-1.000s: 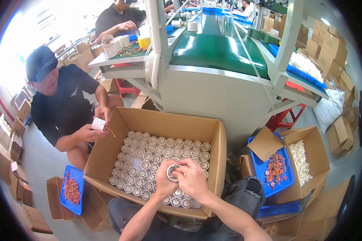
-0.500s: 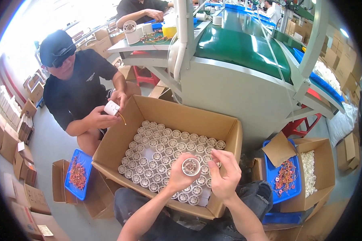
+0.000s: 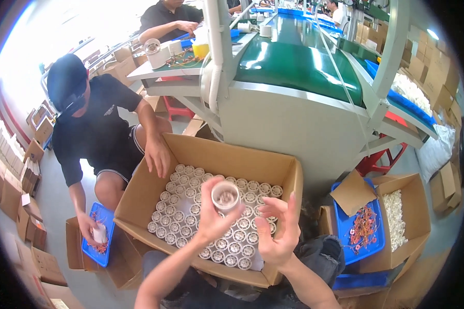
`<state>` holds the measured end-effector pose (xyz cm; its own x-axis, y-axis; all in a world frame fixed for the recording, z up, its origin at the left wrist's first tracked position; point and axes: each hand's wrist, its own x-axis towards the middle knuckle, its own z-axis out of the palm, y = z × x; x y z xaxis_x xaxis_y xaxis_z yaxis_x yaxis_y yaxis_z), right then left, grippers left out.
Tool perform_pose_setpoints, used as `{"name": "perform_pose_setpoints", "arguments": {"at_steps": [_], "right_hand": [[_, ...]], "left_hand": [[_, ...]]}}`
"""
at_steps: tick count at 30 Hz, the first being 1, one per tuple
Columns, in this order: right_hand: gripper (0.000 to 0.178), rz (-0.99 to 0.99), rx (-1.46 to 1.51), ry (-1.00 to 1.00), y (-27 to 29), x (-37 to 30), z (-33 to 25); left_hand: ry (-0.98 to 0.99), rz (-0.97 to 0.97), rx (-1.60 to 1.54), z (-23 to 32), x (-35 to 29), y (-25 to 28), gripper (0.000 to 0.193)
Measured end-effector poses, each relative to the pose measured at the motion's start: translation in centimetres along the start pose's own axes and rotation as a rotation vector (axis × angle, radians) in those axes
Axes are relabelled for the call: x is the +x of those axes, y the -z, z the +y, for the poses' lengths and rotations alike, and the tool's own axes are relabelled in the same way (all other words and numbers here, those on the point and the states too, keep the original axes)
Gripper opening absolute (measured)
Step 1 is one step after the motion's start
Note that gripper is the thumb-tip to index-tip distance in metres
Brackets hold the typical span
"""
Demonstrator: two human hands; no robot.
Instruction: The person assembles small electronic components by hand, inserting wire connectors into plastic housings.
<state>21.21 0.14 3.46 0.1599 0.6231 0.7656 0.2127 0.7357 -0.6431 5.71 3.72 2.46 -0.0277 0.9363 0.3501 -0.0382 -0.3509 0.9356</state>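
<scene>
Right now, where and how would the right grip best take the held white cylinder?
Probably by the white cylinder's outer wall near the rim, right grip coming from the far right: its open mouth faces the camera, and the left grip covers its left and near sides.

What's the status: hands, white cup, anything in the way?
Left hand gripping white cup, open end toward camera. Right hand open, apart from cup. Open carton below; nothing seen blocking.

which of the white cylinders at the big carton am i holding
The white cylinder in your left hand, held above the cardboard box; the cylinders below it stand packed inside.
</scene>
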Motion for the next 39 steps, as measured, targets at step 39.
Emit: {"name": "perform_pose_setpoints", "arguments": {"at_steps": [39], "right_hand": [[0.069,0.136,0.242,-0.783,2.9,3.3,4.1]], "left_hand": [[-0.765,-0.298,0.604,-12.4,9.4,-8.9,0.028]]}}
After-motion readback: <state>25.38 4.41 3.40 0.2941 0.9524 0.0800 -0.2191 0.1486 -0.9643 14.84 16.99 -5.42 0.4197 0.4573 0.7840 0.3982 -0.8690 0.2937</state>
